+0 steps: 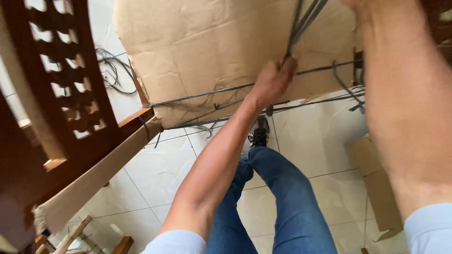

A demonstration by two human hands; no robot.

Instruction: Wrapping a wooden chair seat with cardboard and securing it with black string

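Cords (pixel 301 23) — left grip (pixel 273 80) fisted round them, arm outstretched; right grip unseen.

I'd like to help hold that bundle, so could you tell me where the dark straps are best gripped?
Grip the dark straps just above the left hand, where they run together into one tight bunch over the cardboard sheet. Come from the near side, fingers wrapped around the bunch; lower down the strands spread flat against the cardboard.

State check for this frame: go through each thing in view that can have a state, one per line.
Left hand: closed in a fist around the black straps.
Right hand: out of frame; only the forearm shows.
Black straps: pulled taut upward.
Cardboard panel: creased, bound with straps.
Wooden chair: partly wrapped in cardboard.
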